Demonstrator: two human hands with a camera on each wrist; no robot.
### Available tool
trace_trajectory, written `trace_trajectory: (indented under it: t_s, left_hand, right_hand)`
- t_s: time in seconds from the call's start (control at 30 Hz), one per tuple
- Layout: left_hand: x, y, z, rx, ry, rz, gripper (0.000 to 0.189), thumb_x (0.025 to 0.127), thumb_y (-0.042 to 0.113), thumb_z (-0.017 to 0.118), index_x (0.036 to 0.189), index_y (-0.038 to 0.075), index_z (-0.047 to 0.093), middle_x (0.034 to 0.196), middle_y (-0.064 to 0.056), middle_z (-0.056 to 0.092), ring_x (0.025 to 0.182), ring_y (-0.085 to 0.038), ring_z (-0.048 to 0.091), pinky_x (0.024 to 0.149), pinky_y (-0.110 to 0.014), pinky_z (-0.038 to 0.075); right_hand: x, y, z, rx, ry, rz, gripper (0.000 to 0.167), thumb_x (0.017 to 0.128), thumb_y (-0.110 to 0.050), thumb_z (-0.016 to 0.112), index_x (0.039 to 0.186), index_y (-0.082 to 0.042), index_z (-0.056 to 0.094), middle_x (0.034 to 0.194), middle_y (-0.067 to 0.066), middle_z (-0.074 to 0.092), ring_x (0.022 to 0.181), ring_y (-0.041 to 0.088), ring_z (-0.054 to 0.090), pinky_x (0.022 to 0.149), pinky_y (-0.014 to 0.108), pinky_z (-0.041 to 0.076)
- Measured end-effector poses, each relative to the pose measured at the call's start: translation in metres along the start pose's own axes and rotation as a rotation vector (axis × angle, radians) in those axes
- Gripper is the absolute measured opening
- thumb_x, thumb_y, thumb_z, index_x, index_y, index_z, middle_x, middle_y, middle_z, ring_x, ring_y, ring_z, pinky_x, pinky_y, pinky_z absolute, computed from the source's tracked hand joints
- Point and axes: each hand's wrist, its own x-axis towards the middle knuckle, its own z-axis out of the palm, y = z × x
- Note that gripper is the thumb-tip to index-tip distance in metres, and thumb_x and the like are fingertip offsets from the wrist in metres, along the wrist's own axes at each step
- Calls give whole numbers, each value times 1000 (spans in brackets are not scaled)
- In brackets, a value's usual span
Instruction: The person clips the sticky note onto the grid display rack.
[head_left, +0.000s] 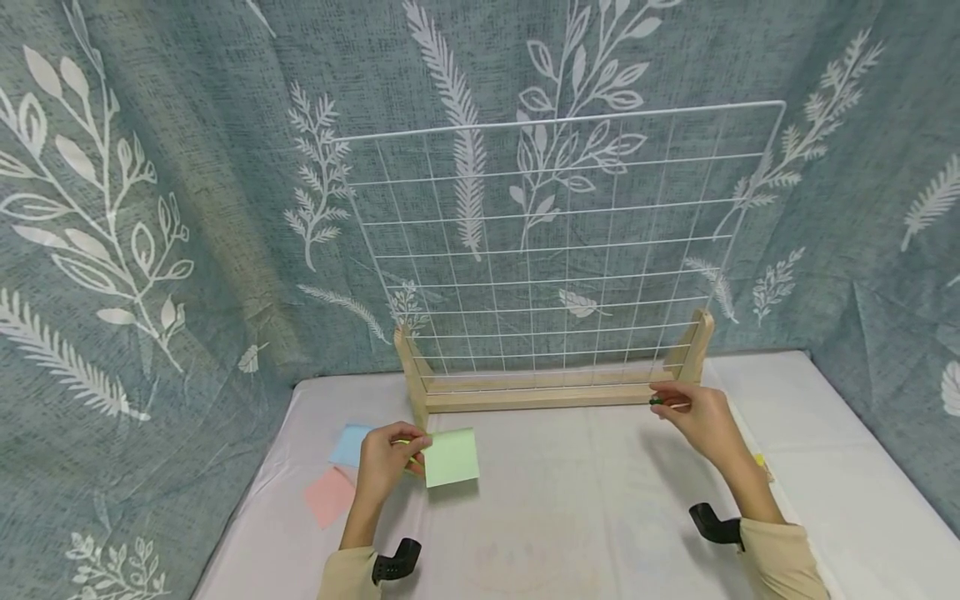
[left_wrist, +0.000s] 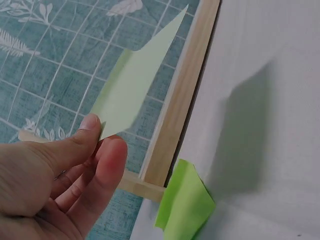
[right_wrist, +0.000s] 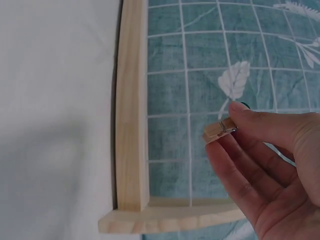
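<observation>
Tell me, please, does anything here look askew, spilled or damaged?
Nothing looks spilled or torn. Slightly odd: the pale green note in the left hand is bent along one edge, not flat, and the pink note lies skewed on the table.

Your left hand (head_left: 385, 460) pinches a bent, pale green paper square (head_left: 452, 457) near one corner. Your right hand (head_left: 702, 419) pinches a small wooden clip (right_wrist: 215, 131) with a metal spring.
</observation>
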Motion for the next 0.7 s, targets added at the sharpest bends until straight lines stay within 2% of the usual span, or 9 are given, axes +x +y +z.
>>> trace_trajectory:
  t_s: [0.13,0.2,0.3,0.37,0.53,0.7]
  left_hand:
    - [-8,23,-1,12,-21,36,9,84,-7,72,84,-14,67,73,-21,68,54,-35,65,52,-52,59]
    - [-7,22,0,16,-19,46,9,84,-5,73,83,-13,67,72,-19,68,52,-31,64,49,-47,60]
    - [3,8,0,14,-5,62,9,84,-2,75,83,-9,69,72,-15,68,51,-22,64,45,-37,59]
    - [9,0,1,10,21,51,8,83,-1,75,84,-7,70,74,-14,69,51,-18,64,46,-33,60]
    - [12,3,-1,-32,54,55,10,85,-3,73,88,-12,70,76,-17,70,53,-16,64,50,-32,61]
    - [17,11,-2,-40,60,55,12,86,-2,73,90,-13,69,75,-16,69,55,-16,64,51,-36,61]
  right_hand:
    - [4,-3,2,9,-7,-1,28,82,4,75,110,6,69,92,18,72,82,30,70,69,34,62]
    - [6,-5,3,8,-6,-4,29,82,4,76,110,6,70,92,18,71,81,30,70,68,34,62]
    - [9,-8,3,8,0,3,28,82,4,75,110,6,70,93,19,72,81,30,70,69,36,62]
    - [11,-10,3,11,8,7,28,83,4,75,110,6,70,93,19,72,80,31,71,68,37,62]
    - [15,-14,4,28,19,7,25,84,5,73,109,7,70,95,21,72,80,32,71,68,37,62]
    - [20,-19,5,31,20,-14,24,84,4,74,108,8,71,96,22,72,81,33,71,69,40,62]
